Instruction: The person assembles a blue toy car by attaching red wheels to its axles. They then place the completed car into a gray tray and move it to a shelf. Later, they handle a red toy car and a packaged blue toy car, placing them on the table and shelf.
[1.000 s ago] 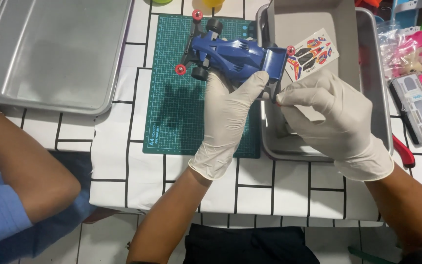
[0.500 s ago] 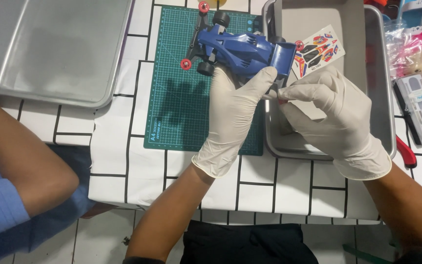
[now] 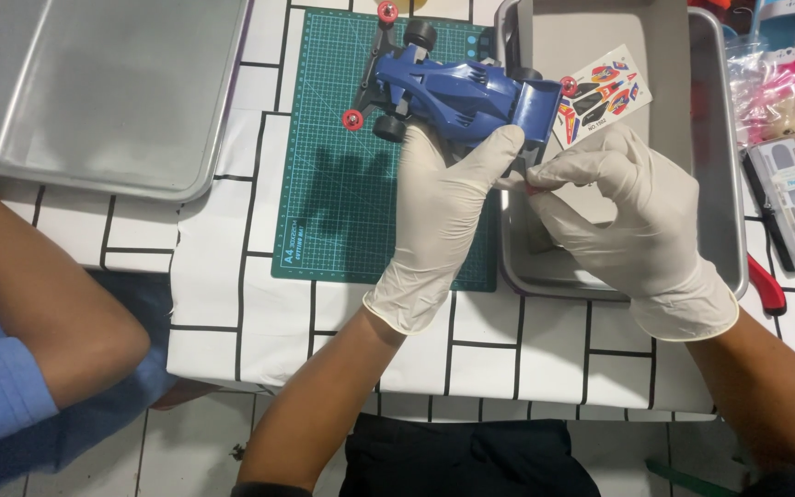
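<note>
A blue toy race car [image 3: 453, 92] with black wheels and small red rollers is held above the green cutting mat [image 3: 342, 184]. My left hand [image 3: 439, 216], in a white glove, grips the car from below at its rear half. My right hand [image 3: 627, 221], also gloved, pinches something small and red at the car's rear wing, fingertips together. A sticker sheet [image 3: 604, 92] with coloured decals lies in the metal tray [image 3: 720, 156] just behind my right hand.
An empty metal tray [image 3: 94, 92] sits at the left. Another person's bare forearm [image 3: 48, 294] and blue sleeve rest at the table's left edge. At the right lie a grey tool case [image 3: 791, 202], plastic bags, pink items and a red-handled tool [image 3: 767, 285].
The car and both hands have stayed together while the view shifted slightly; my right fingers have closed into a tighter pinch at the car's rear wing.
</note>
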